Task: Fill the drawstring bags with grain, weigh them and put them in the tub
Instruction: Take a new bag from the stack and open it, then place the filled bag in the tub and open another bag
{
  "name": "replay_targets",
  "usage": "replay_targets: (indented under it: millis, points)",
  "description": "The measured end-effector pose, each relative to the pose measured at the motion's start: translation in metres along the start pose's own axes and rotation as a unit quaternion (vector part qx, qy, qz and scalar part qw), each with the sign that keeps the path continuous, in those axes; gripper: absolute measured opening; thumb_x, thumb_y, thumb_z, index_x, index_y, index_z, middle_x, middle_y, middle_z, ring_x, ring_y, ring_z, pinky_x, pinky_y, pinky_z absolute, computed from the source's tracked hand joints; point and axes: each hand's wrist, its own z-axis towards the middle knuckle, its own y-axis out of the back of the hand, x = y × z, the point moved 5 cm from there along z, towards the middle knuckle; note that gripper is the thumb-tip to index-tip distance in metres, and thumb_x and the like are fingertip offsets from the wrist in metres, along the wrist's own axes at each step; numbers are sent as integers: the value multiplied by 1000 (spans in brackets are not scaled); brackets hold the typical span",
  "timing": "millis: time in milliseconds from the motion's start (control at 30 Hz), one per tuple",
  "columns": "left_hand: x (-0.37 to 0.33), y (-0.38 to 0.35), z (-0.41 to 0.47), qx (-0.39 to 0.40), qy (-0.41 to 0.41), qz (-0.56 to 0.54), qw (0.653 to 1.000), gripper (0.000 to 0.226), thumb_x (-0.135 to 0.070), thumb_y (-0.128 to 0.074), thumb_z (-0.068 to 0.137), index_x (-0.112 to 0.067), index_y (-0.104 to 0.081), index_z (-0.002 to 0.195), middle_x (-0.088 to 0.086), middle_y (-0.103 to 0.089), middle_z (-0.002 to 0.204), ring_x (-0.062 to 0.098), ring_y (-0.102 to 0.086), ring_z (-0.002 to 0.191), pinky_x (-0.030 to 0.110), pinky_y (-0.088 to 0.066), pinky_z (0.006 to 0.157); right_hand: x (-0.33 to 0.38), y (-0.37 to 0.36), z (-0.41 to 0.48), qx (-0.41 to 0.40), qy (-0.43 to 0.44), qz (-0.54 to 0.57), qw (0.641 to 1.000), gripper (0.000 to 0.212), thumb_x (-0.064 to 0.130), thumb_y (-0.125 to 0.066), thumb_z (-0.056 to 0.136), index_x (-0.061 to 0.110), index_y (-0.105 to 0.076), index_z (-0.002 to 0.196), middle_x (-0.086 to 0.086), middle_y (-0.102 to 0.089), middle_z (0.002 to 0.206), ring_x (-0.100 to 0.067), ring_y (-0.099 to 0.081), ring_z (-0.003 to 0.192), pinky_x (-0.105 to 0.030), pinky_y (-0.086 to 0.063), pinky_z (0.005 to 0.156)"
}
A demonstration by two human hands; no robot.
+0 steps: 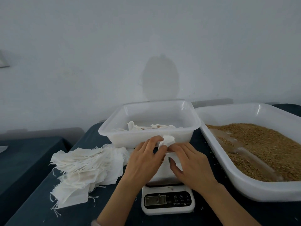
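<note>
A: Nearest item?
B: White digital kitchen scale (167, 200) on the dark-covered table (32, 206). The display is lit but the digits are too blurred to read

A: Hands?
B: Both are on one drawstring bag (168, 140) over the scale's platform. The left hand (143, 160) has its fingers curled round the bag's gathered top. The right hand (192, 165) grips the white fabric from the other side, thumb laid across it. The hands hide most of the bag, so I cannot tell how full it is

A: To the sides?
B: On the left, a loose pile of empty bags (84, 168) with their strings trailing, touching the scale's left side. On the right, a large white tray (244, 188) holding brown grain (263, 144), with a clear scoop (231, 144) lying partly buried in it

A: Beyond the hands?
B: The white plastic tub (154, 111), just behind the scale and beside the tray. Several white bags (146, 127) lie on its floor. Behind it is a pale wall (146, 38)
</note>
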Motion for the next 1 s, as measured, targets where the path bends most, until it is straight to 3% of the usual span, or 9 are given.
replay_targets:
  millis: [167, 267, 333, 533, 667, 733, 833, 900, 1000]
  points:
    - [-9, 7, 1, -24, -49, 58, 997, 26, -23, -74, 73, -21, -65, 97, 9, -55, 129, 22, -59, 106, 35, -53, 84, 1, 3, 1, -23, 38, 1, 999, 19, 25, -58, 96, 14, -73, 100, 2, -68, 99, -13, -61, 95, -17, -48, 85]
    - [-6, 3, 1, 16, -15, 22, 1000, 35, -31, -72, 76, -28, -58, 108, 6, -45, 141, 21, -59, 110, 34, -54, 82, 2, 4, 2, -22, 43, -5, 999, 19, 26, -58, 93, 13, -73, 96, 0, -70, 97, -14, -63, 92, -19, -54, 80]
    - [-3, -1, 0, 34, -4, 6, 999, 36, -40, -70, 79, -30, -57, 110, 3, -39, 145, 20, -59, 112, 35, -55, 81, 3, 3, 3, -17, 49, -16, 999, 12, 20, -71, 85, 13, -72, 95, -2, -70, 96, -16, -66, 90, -23, -58, 76]
    - [0, 3, 1, 36, -6, 41, 998, 40, -62, -73, 69, -28, -65, 89, 0, -45, 145, 18, -56, 116, 30, -52, 72, 6, 4, 3, -11, 42, -35, 998, 21, 13, -83, 72, 15, -71, 88, -2, -68, 90, -13, -66, 81, -25, -58, 65]
    - [-3, 10, 3, -13, -24, 71, 997, 38, -34, -85, 65, -25, -60, 92, 4, -48, 141, 22, -56, 114, 31, -52, 61, 8, 5, 5, -44, 48, -61, 996, 9, 18, -77, 81, 14, -71, 86, -1, -69, 86, -16, -65, 79, -25, -56, 64]
    - [-1, 12, 4, -48, -4, 16, 999, 49, -23, -81, 68, -37, -54, 106, -13, -46, 138, 15, -61, 106, 28, -53, 62, 7, 6, 5, -43, 36, -63, 996, 18, 30, -62, 92, 15, -71, 92, 0, -69, 89, -17, -64, 84, -26, -56, 69]
    - [2, 6, 1, -42, -3, 25, 999, 38, -60, -51, 83, -72, -32, 114, -46, -44, 119, -12, -54, 96, 9, -38, 76, 4, 6, 4, -29, 17, -51, 998, 27, 38, -58, 92, 17, -71, 103, 2, -68, 94, -17, -62, 92, -29, -56, 73]
    - [-1, 10, 1, -57, -36, 9, 998, 38, -52, -47, 87, -65, -37, 121, -28, -53, 127, -10, -55, 98, 8, -40, 75, 3, 8, 4, -40, 0, -22, 999, 25, 39, -57, 93, 19, -71, 101, 4, -69, 97, -15, -60, 98, -26, -54, 77]
    - [-1, 17, 0, -74, -63, -38, 995, 64, 0, -66, 78, -27, -45, 132, 7, -45, 140, 14, -65, 91, 23, -49, 54, -1, 7, 5, -38, -24, 13, 999, 19, 32, -64, 91, 17, -70, 100, 4, -70, 105, -14, -58, 112, -25, -53, 85]
